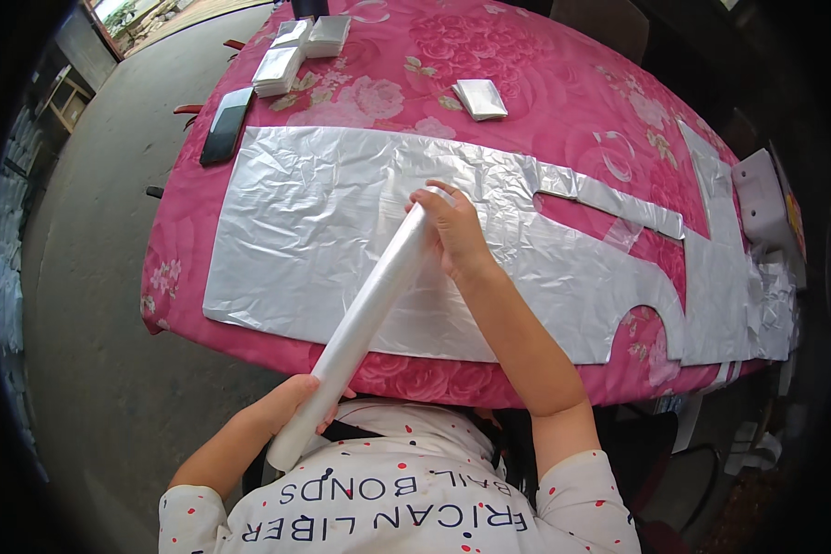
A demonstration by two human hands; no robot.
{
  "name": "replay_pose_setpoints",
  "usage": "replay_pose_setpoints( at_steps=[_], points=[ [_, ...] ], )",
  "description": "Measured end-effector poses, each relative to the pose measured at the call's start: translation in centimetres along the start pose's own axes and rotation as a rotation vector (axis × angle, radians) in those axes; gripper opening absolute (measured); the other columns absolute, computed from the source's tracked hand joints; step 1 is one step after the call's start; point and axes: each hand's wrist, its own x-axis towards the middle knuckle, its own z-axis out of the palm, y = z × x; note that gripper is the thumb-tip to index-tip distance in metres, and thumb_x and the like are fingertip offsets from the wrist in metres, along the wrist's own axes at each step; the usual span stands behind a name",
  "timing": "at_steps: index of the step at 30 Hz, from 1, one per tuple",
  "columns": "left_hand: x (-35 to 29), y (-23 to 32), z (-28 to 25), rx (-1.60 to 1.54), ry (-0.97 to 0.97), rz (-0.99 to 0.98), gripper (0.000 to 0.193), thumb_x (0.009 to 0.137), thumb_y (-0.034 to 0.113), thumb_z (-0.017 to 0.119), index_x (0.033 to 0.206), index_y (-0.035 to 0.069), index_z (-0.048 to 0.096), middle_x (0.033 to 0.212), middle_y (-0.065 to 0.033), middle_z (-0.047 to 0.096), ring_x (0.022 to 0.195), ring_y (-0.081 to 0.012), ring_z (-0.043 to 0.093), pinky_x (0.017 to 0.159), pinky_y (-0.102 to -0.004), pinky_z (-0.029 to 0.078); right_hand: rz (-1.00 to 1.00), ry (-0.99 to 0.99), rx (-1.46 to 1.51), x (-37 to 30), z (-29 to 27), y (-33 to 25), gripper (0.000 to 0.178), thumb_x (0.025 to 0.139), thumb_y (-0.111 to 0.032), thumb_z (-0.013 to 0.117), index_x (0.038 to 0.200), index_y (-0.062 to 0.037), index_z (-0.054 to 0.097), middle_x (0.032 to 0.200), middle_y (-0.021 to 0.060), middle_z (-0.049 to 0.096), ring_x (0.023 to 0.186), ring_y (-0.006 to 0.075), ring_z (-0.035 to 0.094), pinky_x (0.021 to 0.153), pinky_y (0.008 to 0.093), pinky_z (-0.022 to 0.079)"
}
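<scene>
Plastic film roll (365, 309): slants over the near edge of the pink floral counter (563, 55); likely light, slippery, easily creased.
Left hand (310, 403): half-curled around its lower length.
Right hand (450, 231): fingers closed on its upper end.
Surest grip: near both ends, gently.

Before you: bench (545, 83). On it, sheet (286, 240) lay across near side; second sheet (718, 300) at its right end. Roll (365, 319) slanted over bench's near edge, left hand (293, 399) near its lower end, right hand (454, 226) at far end, above sheet. Phone (225, 126) lay just left of sheet's far-left corner; packet stacks (278, 70) beyond phone; smaller pile (480, 99) right of those, behind sheet. Box (762, 198) stood at bench's right end. Floor (92, 277) stretched left of bench.
</scene>
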Motion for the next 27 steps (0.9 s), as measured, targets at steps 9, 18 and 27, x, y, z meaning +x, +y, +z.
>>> replay_pose_setpoints(
  at_steps=[9, 18, 27],
  points=[
    [-1.1, -2.4, -0.9, -0.193, -0.117, -0.089, 0.07, 0.073, 0.055, 0.057, 0.11, -0.005, 0.053, 0.065, -0.005, 0.051, 0.052, -0.0124, 0.048, 0.052, -0.0238, 0.042, 0.108, -0.289, -0.714, 0.8, -3.9, -4.9, 0.025, 0.082, -0.027, 0.062, 0.092, -0.0043, 0.064, 0.084, 0.0004, 0.062, 0.07, 0.0072, 0.051, 0.064, 0.0211, 0.043],
    [-1.6, -1.9, -0.9, -0.226, -0.148, -0.101, 0.071, 0.07, 0.053, 0.064, 0.112, -0.003, 0.051, 0.07, -0.0061, 0.054, 0.056, -0.0112, 0.052, 0.056, -0.0232, 0.044, 0.044, -0.401, -0.844, 1.3, -4.6, -4.6, 0.018, 0.082, -0.019, 0.064, 0.084, -0.0011, 0.064, 0.068, -0.0006, 0.057, 0.058, 0.0052, 0.049, 0.053, 0.0202, 0.04],
    [-4.2, -2.6, -5.1, 0.077, -0.322, -0.381, 0.055, 0.077, 0.03, 0.07, 0.118, -0.001, 0.05, 0.091, -0.007, 0.06, 0.084, -0.0129, 0.057, 0.075, -0.0278, 0.047, -0.327, 0.209, -0.925, 5.2, -19.6, -12.8, 0.017, 0.084, -0.012, 0.059, 0.085, 0.0042, 0.061, 0.065, 0.0005, 0.054, 0.055, 0.0059, 0.047, 0.047, 0.0212, 0.038]
  ],
)
